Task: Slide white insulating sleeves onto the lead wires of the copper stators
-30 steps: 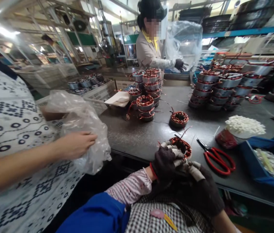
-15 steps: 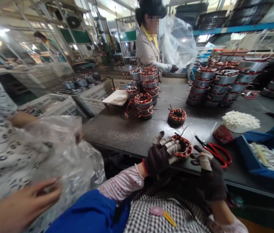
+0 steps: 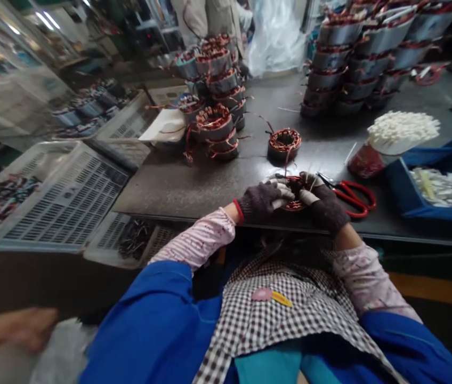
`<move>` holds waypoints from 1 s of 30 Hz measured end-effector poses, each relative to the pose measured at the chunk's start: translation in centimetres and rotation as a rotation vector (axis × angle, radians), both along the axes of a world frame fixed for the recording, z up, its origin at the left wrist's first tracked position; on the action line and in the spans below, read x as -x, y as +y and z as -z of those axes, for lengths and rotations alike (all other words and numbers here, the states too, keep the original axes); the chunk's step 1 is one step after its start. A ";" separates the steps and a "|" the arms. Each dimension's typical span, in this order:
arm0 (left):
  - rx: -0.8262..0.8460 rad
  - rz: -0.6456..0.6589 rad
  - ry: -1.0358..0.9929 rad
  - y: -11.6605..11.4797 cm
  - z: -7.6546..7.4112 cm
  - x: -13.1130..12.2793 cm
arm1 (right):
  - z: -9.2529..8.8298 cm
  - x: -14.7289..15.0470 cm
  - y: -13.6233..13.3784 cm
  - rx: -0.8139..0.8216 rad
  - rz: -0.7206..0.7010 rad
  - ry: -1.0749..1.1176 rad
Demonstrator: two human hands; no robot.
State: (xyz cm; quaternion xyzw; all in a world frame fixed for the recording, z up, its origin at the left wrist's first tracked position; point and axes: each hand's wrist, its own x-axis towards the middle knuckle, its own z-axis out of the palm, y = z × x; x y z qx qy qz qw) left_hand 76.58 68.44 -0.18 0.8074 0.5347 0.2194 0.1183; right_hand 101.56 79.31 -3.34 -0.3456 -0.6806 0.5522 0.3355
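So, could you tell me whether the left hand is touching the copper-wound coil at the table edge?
Touching. The head view shows the left hand with its taped fingers lying on the coil, no gap between.

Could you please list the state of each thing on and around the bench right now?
Left hand: gloved, gripping the stator.
Right hand: gloved, gripping the stator.
Stator: held at the table edge, between both hands.
Scissors: lying flat, blades shut.
Lone stator: flat on the table, untouched.
Stator stacks: upright.
Blue bin: holding white pieces.
Crate: lying beside the table.
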 end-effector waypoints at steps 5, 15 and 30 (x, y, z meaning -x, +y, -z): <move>-0.070 -0.133 -0.022 -2.3 0.8 -1.7 | -0.8 -3.1 -1.7 0.046 0.250 0.067; -0.326 -0.130 -0.132 -1.6 3.4 -1.5 | -4.6 -6.1 6.7 -0.208 1.008 0.167; -0.407 -0.329 -0.067 -1.8 3.3 -4.3 | -6.4 -7.0 9.5 -0.318 1.035 0.031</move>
